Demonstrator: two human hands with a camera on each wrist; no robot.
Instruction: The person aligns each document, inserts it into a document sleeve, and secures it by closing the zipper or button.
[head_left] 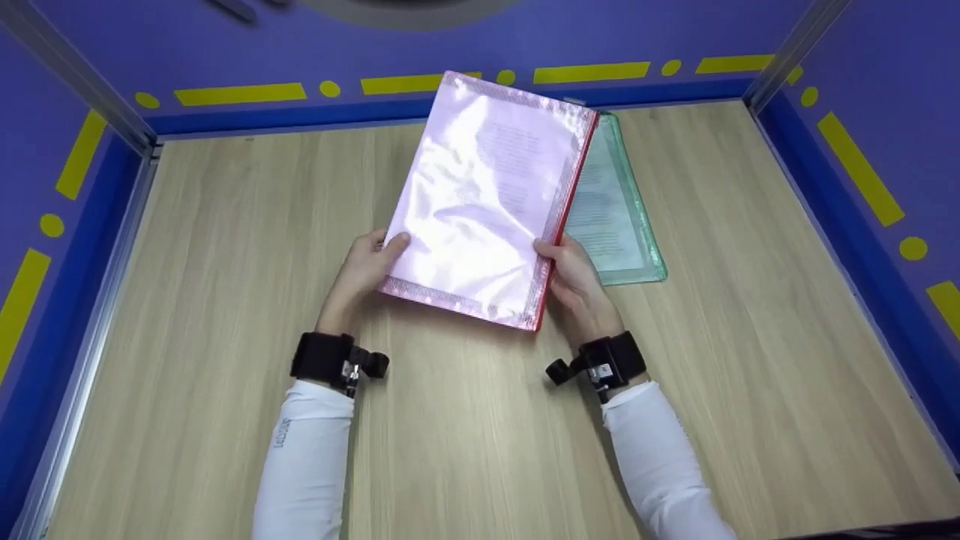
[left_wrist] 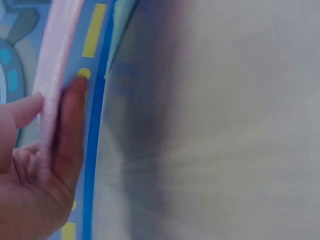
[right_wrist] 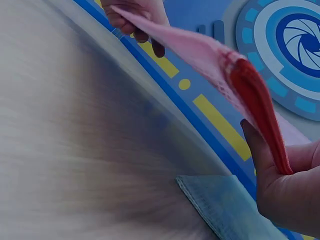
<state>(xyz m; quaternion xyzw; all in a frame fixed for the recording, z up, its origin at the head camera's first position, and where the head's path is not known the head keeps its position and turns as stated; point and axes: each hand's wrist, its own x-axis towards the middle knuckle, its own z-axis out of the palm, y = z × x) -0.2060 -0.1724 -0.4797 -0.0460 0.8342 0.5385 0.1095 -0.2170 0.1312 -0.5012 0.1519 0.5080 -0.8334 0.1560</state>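
Note:
A pink mesh zip folder (head_left: 480, 202) with a red zipper edge is held up above the table, tilted, with printed paper showing through it. My left hand (head_left: 366, 270) grips its left edge near the lower corner, thumb on the front face. On the opposite side my right hand (head_left: 577, 281) pinches the red zipper edge, the thumb again on the front. In the right wrist view the red zipper (right_wrist: 257, 107) runs along the folder's near end. Behind it a green mesh zip folder (head_left: 619, 202) lies on the table, partly hidden, with printed paper inside.
The wood-grain table (head_left: 247, 247) is bounded by a blue back wall (head_left: 247, 52) with yellow marks and by similar side walls. A small greyish piece (head_left: 574, 100) shows at the table's back edge, mostly behind the pink folder. Black camera straps (head_left: 322, 358) circle both wrists.

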